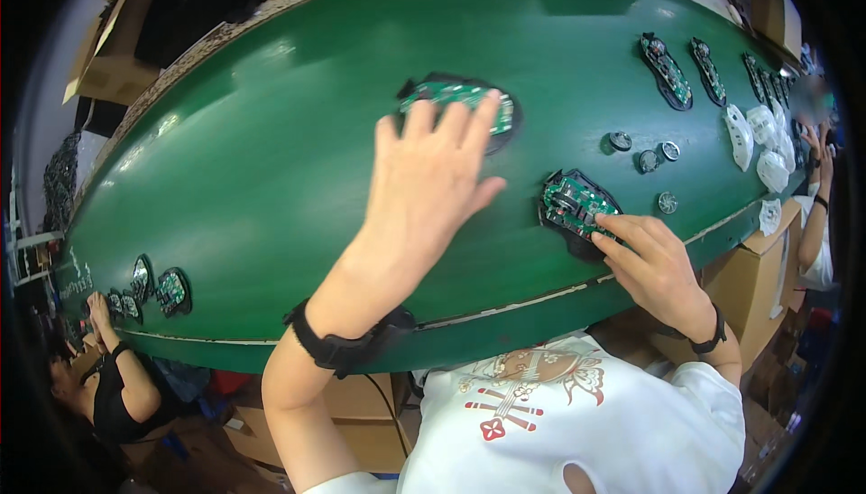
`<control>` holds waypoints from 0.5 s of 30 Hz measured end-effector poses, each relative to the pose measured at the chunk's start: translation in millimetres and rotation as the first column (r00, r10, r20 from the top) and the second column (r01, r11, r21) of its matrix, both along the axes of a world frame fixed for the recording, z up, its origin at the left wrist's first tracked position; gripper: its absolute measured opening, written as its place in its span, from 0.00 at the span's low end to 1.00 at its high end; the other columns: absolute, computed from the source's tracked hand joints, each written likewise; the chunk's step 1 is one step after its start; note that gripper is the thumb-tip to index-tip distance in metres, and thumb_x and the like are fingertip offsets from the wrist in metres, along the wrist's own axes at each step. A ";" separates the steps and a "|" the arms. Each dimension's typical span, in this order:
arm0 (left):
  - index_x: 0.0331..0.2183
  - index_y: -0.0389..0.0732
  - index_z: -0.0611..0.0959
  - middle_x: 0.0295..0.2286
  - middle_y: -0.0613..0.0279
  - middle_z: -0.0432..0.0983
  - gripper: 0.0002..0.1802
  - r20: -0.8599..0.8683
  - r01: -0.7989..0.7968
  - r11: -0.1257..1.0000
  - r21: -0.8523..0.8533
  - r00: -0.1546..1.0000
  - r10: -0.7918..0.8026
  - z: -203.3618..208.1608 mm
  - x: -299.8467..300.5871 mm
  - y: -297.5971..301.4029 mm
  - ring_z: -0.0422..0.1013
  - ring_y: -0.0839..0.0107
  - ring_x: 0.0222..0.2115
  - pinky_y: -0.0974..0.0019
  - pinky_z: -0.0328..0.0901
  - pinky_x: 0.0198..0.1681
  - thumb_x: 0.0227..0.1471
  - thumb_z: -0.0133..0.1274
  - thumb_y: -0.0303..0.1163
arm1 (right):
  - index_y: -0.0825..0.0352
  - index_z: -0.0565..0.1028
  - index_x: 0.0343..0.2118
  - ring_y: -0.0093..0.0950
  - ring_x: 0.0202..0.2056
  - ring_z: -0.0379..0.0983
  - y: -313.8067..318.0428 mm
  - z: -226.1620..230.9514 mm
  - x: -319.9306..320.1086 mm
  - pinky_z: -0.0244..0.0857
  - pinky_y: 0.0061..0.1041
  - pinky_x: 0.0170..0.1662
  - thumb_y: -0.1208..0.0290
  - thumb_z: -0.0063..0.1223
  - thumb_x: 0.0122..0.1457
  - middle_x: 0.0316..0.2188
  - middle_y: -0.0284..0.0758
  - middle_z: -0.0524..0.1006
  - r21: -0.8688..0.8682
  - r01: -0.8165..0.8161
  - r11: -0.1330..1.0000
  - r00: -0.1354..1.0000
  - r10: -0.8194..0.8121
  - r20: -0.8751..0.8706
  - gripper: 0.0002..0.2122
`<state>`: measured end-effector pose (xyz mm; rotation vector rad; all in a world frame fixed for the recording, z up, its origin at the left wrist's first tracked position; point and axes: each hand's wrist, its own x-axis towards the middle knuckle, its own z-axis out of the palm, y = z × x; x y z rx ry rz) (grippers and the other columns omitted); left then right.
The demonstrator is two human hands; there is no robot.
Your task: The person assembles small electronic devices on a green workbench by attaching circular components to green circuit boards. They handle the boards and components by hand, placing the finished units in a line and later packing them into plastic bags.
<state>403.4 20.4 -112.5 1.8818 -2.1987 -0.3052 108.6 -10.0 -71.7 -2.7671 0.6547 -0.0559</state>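
Note:
Two half-built units, which look like computer mouse bases with green circuit boards in black shells, are under my hands on the green work surface. My left hand reaches over the farther mouse base, fingers spread across its board; it is slightly blurred, and its palm side is hidden. Nearer and to the right, my right hand has its fingertips closed on the right edge of another mouse base. Whether a small part lies between those fingertips does not show.
Several small round wheels lie right of my right hand. Beyond them are more boards in black shells and white plastic shells. More boards sit far left, near another person's hand. Another person's arm shows far right.

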 end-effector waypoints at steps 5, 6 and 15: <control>0.58 0.45 0.72 0.43 0.56 0.69 0.36 0.072 -0.079 0.996 0.028 0.994 0.077 3.9 39.7 35.2 0.66 0.56 0.43 0.55 0.64 0.48 0.46 0.65 0.31 | 0.73 0.75 0.49 0.37 0.49 0.75 -3.2 -8.4 19.5 0.72 0.32 0.43 0.75 0.54 0.49 0.52 0.44 0.74 -0.014 -0.152 0.988 0.988 0.152 0.005 0.21; 0.57 0.45 0.73 0.43 0.56 0.68 0.36 0.043 -0.092 0.995 0.039 0.995 0.090 2.8 41.0 40.6 0.66 0.56 0.44 0.55 0.64 0.48 0.46 0.65 0.29 | 0.73 0.74 0.50 0.36 0.49 0.74 -7.3 -10.6 24.9 0.73 0.30 0.40 0.75 0.54 0.50 0.53 0.44 0.73 -0.017 -0.175 0.984 0.985 0.175 0.007 0.21; 0.50 0.47 0.81 0.45 0.52 0.68 0.30 -0.100 0.003 0.999 0.050 0.995 0.002 5.6 19.7 74.5 0.63 0.50 0.47 0.51 0.62 0.52 0.40 0.66 0.26 | 0.67 0.75 0.50 0.33 0.44 0.73 -84.4 -40.5 63.1 0.76 0.29 0.36 0.74 0.58 0.50 0.52 0.36 0.75 -0.210 -0.064 0.976 0.998 0.066 0.003 0.21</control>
